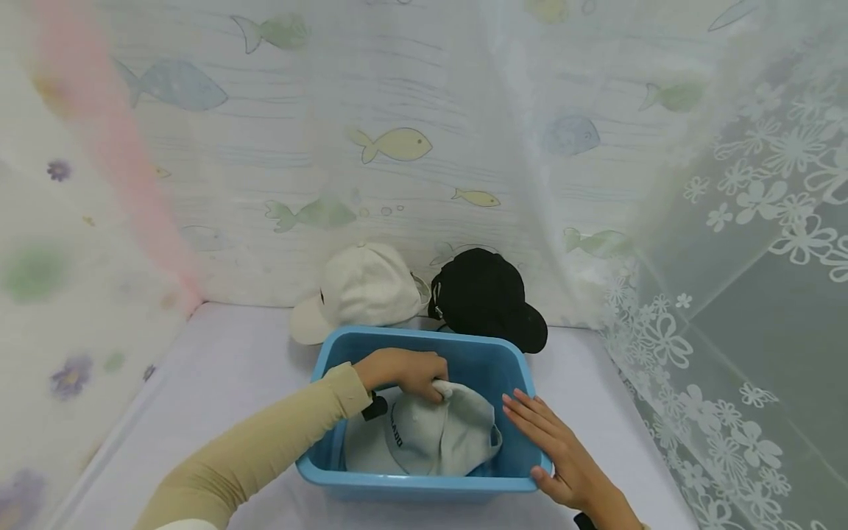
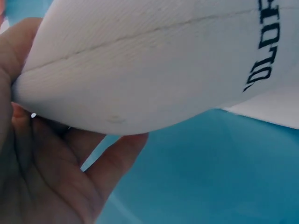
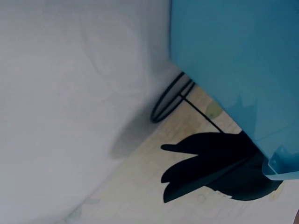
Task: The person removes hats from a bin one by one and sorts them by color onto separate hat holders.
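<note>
A pale grey cap (image 1: 457, 430) with dark lettering on its front lies in the blue plastic bin (image 1: 424, 483). Reaching in from the left, my left hand (image 1: 416, 374) pinches the cap's crown. In the left wrist view, the thumb and fingers of the left hand (image 2: 51, 168) lie on either side of the cap's fabric (image 2: 140, 79), with blue bin wall below. My right hand (image 1: 563, 450) rests at the bin's right rim with its fingers stretched out, thumb near the front corner.
Behind the bin stand a cream cap (image 1: 374, 283) and a black cap (image 1: 480, 294). The right wrist view shows stacked black brims (image 3: 205, 172) beside a black wire stand (image 3: 170, 100). A fish-printed curtain (image 1: 397, 147) hangs behind the white-covered table (image 1: 232, 368).
</note>
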A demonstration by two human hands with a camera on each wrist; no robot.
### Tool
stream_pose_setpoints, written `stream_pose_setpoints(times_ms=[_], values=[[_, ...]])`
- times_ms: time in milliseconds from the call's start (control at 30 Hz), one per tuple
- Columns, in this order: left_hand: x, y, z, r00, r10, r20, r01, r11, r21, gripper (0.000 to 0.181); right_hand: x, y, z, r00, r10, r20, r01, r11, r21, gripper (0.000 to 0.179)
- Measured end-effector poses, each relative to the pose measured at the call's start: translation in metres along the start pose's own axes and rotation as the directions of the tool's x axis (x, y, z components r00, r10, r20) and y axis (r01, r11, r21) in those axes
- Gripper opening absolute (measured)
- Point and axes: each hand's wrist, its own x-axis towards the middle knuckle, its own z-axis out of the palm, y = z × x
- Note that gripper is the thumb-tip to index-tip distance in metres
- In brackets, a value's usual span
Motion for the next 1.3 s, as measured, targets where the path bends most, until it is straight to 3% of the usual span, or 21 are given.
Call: stream_pose_setpoints(times_ms=[367,733,967,1167,1300], values=[[-0.019,0.007,-0.023,0.990,0.125,-0.067,-0.129,0.989,-0.069,0.050,0.000,0.000,0.001,1.000,-0.004,-0.009,0.004,1.000,0.020,0.070],[-0.040,0.014,-0.040,0.969,0.142,-0.204,-0.156,0.986,-0.054,0.048,0.000,0.000,0.000,1.000,-0.001,-0.015,0.002,1.000,0.027,0.070],[-0.052,0.016,-0.044,0.950,0.173,-0.260,-0.202,0.975,-0.090,0.046,-0.003,-0.002,0.002,1.000,0.022,-0.021,-0.022,0.999,0.043,0.067],[-0.060,0.016,-0.046,0.936,0.139,-0.324,-0.170,0.983,-0.071,0.038,-0.004,-0.004,0.003,0.999,0.045,-0.018,-0.044,0.999,0.031,0.067],[-0.063,0.016,-0.046,0.917,0.119,-0.381,-0.155,0.986,-0.066,0.031,-0.004,-0.002,0.003,0.999,0.046,-0.025,-0.045,0.999,0.028,0.068]])
